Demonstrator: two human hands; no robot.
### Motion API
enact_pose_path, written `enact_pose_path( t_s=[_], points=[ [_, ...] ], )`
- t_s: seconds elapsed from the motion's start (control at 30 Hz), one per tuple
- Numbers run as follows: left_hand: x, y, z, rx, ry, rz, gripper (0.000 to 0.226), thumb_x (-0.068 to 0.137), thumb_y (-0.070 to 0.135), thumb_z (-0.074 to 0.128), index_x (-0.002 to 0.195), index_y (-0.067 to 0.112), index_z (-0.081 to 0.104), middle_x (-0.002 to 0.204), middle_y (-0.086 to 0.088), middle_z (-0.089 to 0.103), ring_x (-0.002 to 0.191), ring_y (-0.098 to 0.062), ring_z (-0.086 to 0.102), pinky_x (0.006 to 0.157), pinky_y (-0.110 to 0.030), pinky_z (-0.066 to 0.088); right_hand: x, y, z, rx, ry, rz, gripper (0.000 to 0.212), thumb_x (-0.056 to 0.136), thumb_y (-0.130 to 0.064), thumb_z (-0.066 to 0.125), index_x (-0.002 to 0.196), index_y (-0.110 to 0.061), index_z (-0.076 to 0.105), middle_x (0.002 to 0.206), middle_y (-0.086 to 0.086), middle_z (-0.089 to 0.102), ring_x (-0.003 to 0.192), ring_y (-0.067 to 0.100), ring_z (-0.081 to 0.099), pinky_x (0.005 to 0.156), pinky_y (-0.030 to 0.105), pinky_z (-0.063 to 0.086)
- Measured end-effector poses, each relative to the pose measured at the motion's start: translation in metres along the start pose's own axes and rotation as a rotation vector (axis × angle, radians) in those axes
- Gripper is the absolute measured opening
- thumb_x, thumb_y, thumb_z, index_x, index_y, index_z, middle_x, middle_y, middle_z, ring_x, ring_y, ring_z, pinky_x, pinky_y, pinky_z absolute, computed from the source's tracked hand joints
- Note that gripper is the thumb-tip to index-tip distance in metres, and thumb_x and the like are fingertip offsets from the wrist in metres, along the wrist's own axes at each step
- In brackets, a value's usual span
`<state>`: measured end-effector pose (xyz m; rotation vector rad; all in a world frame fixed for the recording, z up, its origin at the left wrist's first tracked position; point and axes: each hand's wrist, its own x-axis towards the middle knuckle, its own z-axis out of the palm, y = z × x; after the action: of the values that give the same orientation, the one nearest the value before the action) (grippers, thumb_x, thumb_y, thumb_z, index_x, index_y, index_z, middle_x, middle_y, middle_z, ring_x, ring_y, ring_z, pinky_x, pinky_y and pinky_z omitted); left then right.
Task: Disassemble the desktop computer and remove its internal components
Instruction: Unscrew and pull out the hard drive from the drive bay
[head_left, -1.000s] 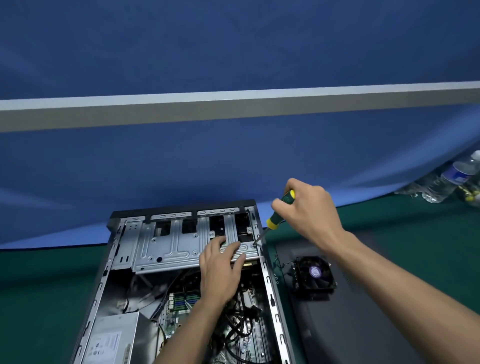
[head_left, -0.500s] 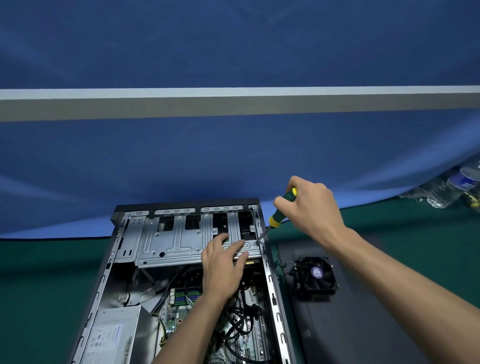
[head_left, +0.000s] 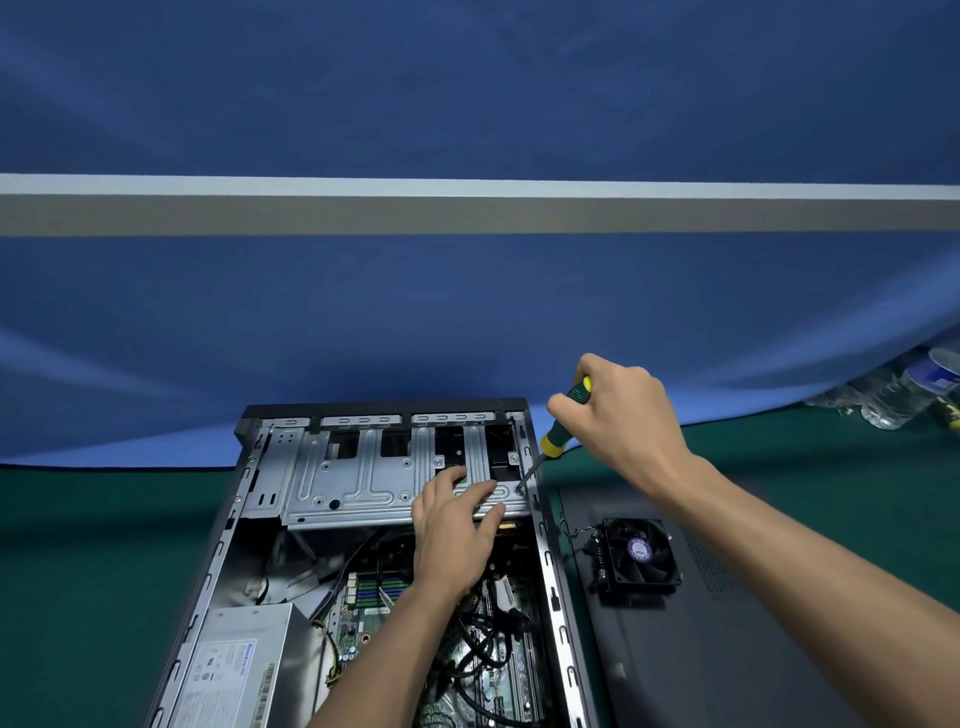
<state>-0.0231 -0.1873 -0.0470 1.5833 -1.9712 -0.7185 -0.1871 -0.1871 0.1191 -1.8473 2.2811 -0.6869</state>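
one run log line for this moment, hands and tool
step: unscrewing drive cage | right hand: grips screwdriver, tip at corner screw | left hand: rests flat on cage | fan: out, on side panel

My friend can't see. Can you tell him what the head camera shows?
The right hand holds a green-and-yellow screwdriver to a screw on the metal drive cage in an open computer case. The left hand rests on that cage.

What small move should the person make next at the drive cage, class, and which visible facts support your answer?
Probably turn the screwdriver to back out the screw. Its tip sits at that screw on the near right corner of the drive cage, the right hand grips the handle, and the left hand rests on the cage edge, bracing it.
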Motion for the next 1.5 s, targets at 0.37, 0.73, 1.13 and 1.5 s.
enact_pose_path(
  t_s=[0.37, 0.73, 1.13, 1.5],
  points=[
    [0.0, -0.003, 0.002, 0.019, 0.018, 0.031, 0.034, 0.09, 0.043, 0.055, 0.123, 0.034, 0.059, 0.135, 0.007, 0.038, 0.129, -0.011, 0.024, 0.106, -0.026, 0.013, 0.0, -0.012, 0.001, -0.101, -0.006, -0.068, 0.022, 0.078, -0.028, 0.052, 0.071, -0.01, 0.041, 0.05, 0.004, 0.05, 0.054, 0.028, 0.039, 0.047, 0.029, 0.028],
    [0.001, -0.003, 0.002, 0.048, 0.013, 0.027, 0.034, 0.091, 0.045, 0.053, 0.123, 0.035, 0.059, 0.136, 0.008, 0.039, 0.129, -0.01, 0.026, 0.103, -0.023, 0.011, 0.022, -0.052, -0.01, -0.261, -0.368, -0.001, 0.019, 0.093, -0.027, 0.044, 0.084, -0.01, 0.043, 0.074, 0.004, 0.046, 0.075, 0.028, 0.048, 0.051, 0.03, 0.029],
    [0.002, -0.002, 0.002, 0.048, 0.02, 0.032, 0.032, 0.09, 0.046, 0.054, 0.12, 0.036, 0.06, 0.135, 0.008, 0.04, 0.127, -0.012, 0.027, 0.101, -0.023, 0.014, 0.014, -0.064, -0.013, -0.296, -0.431, -0.033, 0.02, 0.085, -0.029, 0.053, 0.098, -0.015, 0.045, 0.079, 0.0, 0.052, 0.077, 0.024, 0.051, 0.052, 0.028, 0.03],
    [0.002, -0.002, 0.001, 0.056, -0.007, 0.023, 0.032, 0.091, 0.046, 0.053, 0.122, 0.037, 0.058, 0.137, 0.008, 0.037, 0.129, -0.013, 0.025, 0.099, -0.02, 0.012, 0.014, -0.067, -0.015, -0.391, -0.365, 0.032, 0.027, 0.09, -0.035, 0.046, 0.075, -0.014, 0.044, 0.076, 0.0, 0.051, 0.065, 0.021, 0.048, 0.051, 0.026, 0.028]
  ],
)
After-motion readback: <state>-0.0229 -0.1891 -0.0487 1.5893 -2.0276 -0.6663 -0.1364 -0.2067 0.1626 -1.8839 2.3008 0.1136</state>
